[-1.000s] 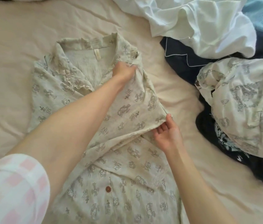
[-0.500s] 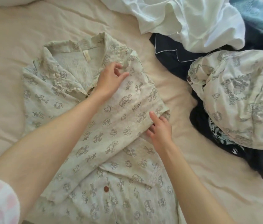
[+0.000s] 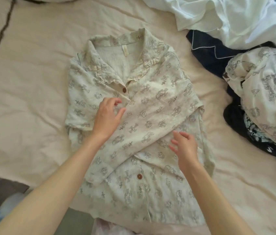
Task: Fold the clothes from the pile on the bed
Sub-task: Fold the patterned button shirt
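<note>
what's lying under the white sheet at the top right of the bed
A dark navy garment with white piping sticks out from under the white sheet. How far it runs beneath, or what else lies there, is covered.

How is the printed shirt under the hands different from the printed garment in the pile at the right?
The shirt lies spread flat, one sleeve folded across its front; the garment is bunched up. The shirt rests on bare sheet; the garment sits on dark clothes. Both are cream with grey prints.
</note>
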Demonstrator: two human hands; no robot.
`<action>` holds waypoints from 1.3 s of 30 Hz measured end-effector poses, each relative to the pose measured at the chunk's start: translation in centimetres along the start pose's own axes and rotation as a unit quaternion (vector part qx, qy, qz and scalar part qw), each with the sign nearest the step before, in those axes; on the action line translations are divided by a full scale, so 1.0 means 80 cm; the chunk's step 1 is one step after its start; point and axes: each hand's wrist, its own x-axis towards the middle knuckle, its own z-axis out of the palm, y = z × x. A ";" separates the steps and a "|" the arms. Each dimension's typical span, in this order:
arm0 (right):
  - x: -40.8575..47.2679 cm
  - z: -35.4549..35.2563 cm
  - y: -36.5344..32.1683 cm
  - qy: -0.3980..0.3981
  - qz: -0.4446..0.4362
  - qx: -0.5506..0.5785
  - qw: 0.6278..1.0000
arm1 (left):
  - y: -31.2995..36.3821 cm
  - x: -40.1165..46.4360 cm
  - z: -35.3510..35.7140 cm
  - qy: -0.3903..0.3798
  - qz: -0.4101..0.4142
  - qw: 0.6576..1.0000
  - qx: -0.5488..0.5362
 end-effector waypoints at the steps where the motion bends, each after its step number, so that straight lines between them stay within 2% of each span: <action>1: -0.015 0.006 0.016 -0.022 0.022 0.006 0.999 | -0.024 -0.026 -0.008 -0.005 -0.035 0.999 0.002; 6: -0.066 0.067 0.077 -0.131 0.111 0.014 0.985 | -0.118 -0.108 -0.041 -0.030 -0.170 0.984 -0.029; 11: -0.072 0.121 0.089 -0.167 0.108 0.090 0.976 | -0.140 -0.128 -0.042 -0.111 -0.189 0.974 -0.049; 15: -0.087 0.138 0.105 -0.191 0.098 0.039 0.976 | -0.145 -0.134 -0.050 -0.140 -0.200 0.962 -0.120; 19: -0.114 0.137 0.141 -0.210 0.105 0.000 0.972 | -0.151 -0.144 -0.066 -0.196 -0.265 0.899 -0.290; 23: -0.143 0.131 0.166 -0.171 0.066 0.046 0.982 | -0.157 -0.155 -0.072 -0.220 -0.277 0.872 -0.340; 26: -0.158 0.127 0.174 -0.150 0.042 0.036 0.987 | -0.157 -0.163 -0.075 -0.246 -0.293 0.832 -0.402; 30: -0.168 0.118 0.170 -0.181 0.088 0.052 0.978 | -0.150 -0.174 -0.079 -0.305 -0.311 0.798 -0.416; 32: -0.171 0.112 0.167 -0.206 0.104 0.044 0.972 | -0.146 -0.179 -0.081 -0.297 -0.319 0.804 -0.404; 34: -0.172 0.108 0.167 -0.202 0.088 0.032 0.975 | -0.148 -0.181 -0.082 -0.247 -0.297 0.850 -0.359; 36: -0.170 0.107 0.170 -0.172 0.044 0.030 0.984 | -0.151 -0.182 -0.086 -0.172 -0.238 0.899 -0.326; 39: -0.166 0.108 0.179 -0.135 -0.001 -0.033 0.990 | -0.162 -0.191 -0.084 -0.109 -0.196 0.940 -0.258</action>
